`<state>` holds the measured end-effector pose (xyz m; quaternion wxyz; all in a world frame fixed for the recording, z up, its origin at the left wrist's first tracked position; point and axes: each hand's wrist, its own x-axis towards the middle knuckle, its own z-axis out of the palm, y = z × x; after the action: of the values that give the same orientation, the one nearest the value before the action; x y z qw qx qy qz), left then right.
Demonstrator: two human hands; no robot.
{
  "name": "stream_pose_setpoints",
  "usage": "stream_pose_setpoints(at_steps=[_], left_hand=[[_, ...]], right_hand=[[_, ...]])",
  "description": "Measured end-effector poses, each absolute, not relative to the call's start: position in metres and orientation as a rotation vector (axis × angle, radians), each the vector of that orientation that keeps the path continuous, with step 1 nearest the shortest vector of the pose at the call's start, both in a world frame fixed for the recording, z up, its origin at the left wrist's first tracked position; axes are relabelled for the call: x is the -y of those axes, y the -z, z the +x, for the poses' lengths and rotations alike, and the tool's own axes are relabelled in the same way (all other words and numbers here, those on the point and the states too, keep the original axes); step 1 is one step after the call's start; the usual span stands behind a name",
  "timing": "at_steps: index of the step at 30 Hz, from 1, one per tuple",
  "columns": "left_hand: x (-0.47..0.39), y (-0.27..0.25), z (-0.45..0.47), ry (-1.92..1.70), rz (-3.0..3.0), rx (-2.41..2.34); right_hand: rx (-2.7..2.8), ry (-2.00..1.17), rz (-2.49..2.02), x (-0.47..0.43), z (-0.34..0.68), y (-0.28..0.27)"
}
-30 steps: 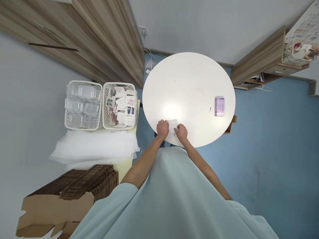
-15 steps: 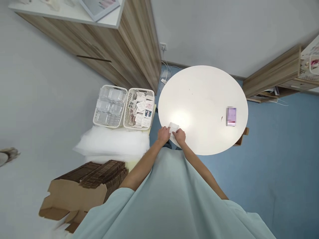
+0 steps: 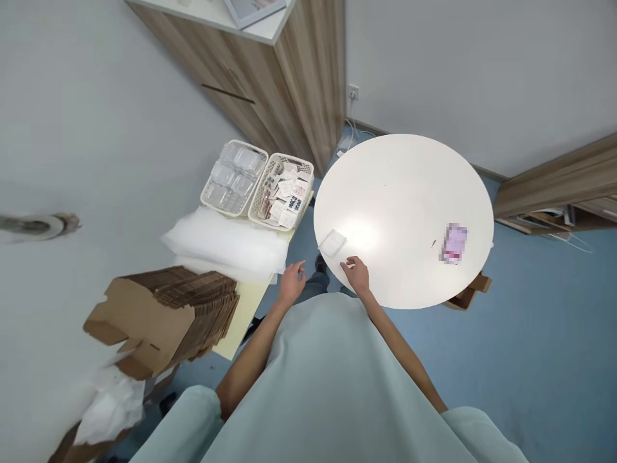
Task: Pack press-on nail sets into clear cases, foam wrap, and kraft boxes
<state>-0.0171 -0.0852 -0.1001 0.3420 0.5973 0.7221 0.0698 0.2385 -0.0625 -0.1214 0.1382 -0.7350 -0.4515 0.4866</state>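
A flat, whitish translucent packet (image 3: 332, 243) lies on the near left edge of the round white table (image 3: 405, 193), with neither hand touching it. My right hand (image 3: 357, 274) is at the table's near edge, just right of the packet, its fingers apart and holding nothing. My left hand (image 3: 292, 283) hangs beyond the table's left side, near the white foam sheets (image 3: 226, 244). Its fingers are spread and nothing is in them.
A blurred purple item (image 3: 454, 244) is on the table's right side. To the left are a basket of clear plastic boxes (image 3: 234, 177), a basket of small packs (image 3: 281, 191) and stacked brown cardboard boxes (image 3: 159, 315). A wooden cabinet (image 3: 308, 83) stands behind.
Both hands have let go of the packet, which now lies on the table. My left hand has moved left, off the table; my right hand has drawn slightly away. The view has shifted.
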Motion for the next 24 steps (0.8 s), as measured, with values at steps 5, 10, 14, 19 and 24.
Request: stream_pose_setpoints(at_steps=[5,10,14,19,24], left_hand=[[0.139,0.066,-0.027,-0.382,1.34,-2.036],[0.177,0.04,-0.048,-0.528,1.149,-2.143],[0.196,0.029,-0.079,-0.616,1.125,-2.137],[0.22,0.021,-0.139,-0.691,1.226,-2.136],[0.261,0.018,-0.229,-0.645,1.277,-2.287]], right_hand=[[1.347,-1.524,-2.005,0.084,0.237,0.122],[1.43,-1.59,-1.891,0.107,0.216,0.115],[1.501,-1.563,-1.808,0.116,0.196,0.1],[1.538,-1.416,-1.77,0.124,0.16,0.074],[1.592,-1.362,-1.737,0.147,0.107,0.043]])
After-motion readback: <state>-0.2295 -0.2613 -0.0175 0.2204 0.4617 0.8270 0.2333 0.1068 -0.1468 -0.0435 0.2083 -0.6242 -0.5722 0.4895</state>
